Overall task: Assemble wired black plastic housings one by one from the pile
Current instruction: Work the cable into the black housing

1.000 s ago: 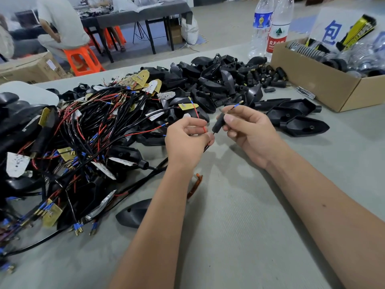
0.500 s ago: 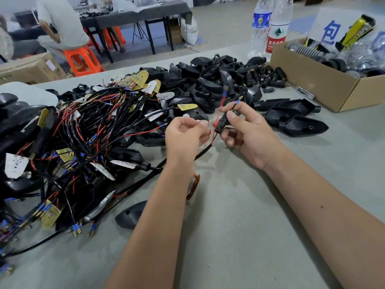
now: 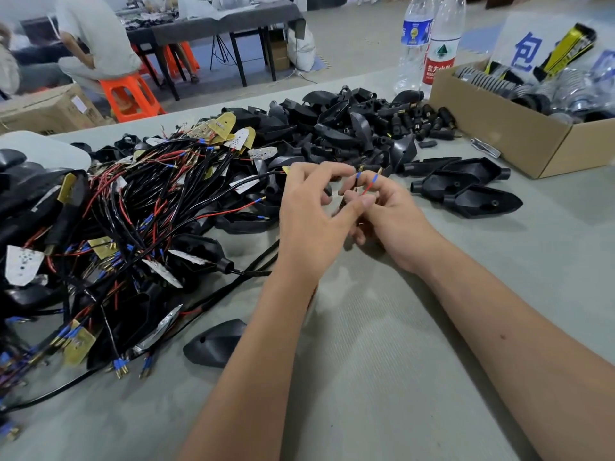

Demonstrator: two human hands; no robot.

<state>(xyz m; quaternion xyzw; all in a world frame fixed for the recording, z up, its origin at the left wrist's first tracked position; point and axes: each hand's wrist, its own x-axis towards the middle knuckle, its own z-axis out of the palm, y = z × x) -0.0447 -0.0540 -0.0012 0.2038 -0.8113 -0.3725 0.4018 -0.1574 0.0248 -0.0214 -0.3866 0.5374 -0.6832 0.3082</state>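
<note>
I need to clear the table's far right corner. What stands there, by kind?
Blue-label bottle: 1
Red-label bottle: 1
Open cardboard box: 1
Total: 3

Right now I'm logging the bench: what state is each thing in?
Left hand: fingers curled, touching the wires.
Right hand: pinching the wires.
Wires: red one visible, blue-sleeved tips pointing up.
Wire pile: tangled.
Lone housing: lying loose by the left forearm.
Box: open.
Bottles: upright.
</note>
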